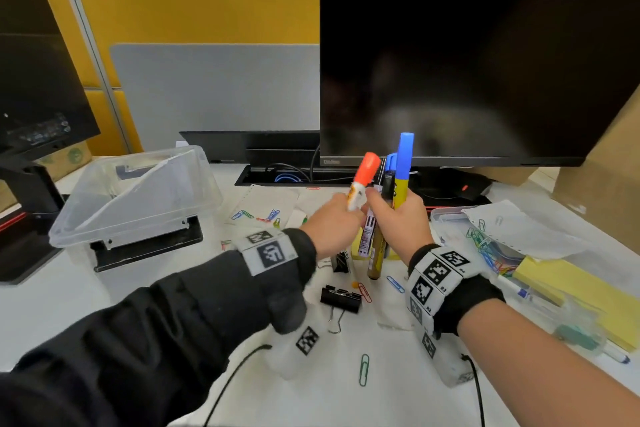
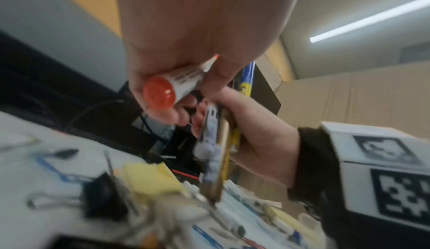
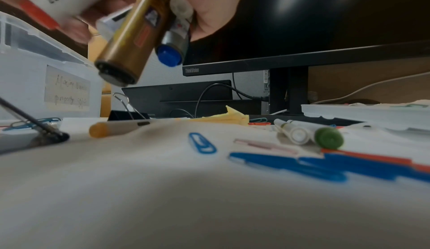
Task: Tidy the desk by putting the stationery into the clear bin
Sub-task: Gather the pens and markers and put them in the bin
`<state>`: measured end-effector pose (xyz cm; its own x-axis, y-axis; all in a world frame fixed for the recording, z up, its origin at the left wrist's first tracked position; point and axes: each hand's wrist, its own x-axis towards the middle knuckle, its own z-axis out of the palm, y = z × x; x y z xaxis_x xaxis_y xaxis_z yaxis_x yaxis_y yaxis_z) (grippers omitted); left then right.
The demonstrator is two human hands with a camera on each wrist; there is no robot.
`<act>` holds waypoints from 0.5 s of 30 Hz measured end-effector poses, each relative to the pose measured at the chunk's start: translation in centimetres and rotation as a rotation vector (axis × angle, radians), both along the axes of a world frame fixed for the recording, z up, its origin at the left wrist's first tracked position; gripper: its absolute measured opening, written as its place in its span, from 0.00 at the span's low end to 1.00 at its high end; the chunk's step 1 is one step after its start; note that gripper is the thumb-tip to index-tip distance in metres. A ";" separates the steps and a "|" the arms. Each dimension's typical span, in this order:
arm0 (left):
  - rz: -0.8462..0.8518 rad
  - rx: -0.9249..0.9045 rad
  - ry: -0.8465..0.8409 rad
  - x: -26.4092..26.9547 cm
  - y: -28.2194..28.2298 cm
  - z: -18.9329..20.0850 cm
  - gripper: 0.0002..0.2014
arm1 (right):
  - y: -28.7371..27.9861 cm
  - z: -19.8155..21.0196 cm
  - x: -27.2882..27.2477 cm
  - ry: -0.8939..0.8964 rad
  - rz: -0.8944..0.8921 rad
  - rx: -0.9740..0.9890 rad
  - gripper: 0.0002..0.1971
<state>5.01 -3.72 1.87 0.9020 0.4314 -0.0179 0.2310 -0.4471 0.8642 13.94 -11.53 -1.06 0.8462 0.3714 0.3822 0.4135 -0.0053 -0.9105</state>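
Note:
My left hand (image 1: 334, 220) grips a white marker with an orange cap (image 1: 363, 180), seen end-on in the left wrist view as the orange-capped marker (image 2: 163, 93). Right beside it, my right hand (image 1: 398, 218) holds a bundle of markers (image 1: 391, 204) upright above the desk: a yellow one with a blue cap (image 1: 404, 163), a gold one (image 3: 132, 37) and a white one. The two hands touch. The clear bin (image 1: 135, 194) sits tilted on a black stand at the left.
Binder clips (image 1: 341, 296), coloured paper clips (image 1: 363, 369), yellow sticky notes (image 1: 571, 291), loose pens (image 3: 307, 133) and a clear lid with papers (image 1: 450, 215) litter the white desk. A dark monitor (image 1: 478, 59) stands behind, with a cardboard box (image 1: 602, 184) at the right.

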 end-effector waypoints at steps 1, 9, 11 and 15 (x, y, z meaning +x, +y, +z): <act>-0.014 -0.054 0.001 0.6 -0.5 -0.3 0.09 | 0.0 -0.1 0.2 -0.016 -0.028 0.002 0.15; -0.088 -0.204 0.041 2.0 -1.1 -1.1 0.33 | -0.1 0.0 0.3 0.036 -0.011 0.052 0.11; -0.117 -0.145 0.011 2.1 -1.0 -1.2 0.36 | -0.2 0.1 0.2 0.043 0.002 0.045 0.12; -0.058 -0.070 -0.076 2.3 -1.7 -1.7 0.33 | -0.3 0.4 -0.1 0.082 0.090 0.049 0.10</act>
<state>7.27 -5.39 0.21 0.9252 0.3788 0.0235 0.1389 -0.3956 0.9079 13.81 -11.88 -0.66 0.8396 0.4295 0.3327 0.3345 0.0739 -0.9395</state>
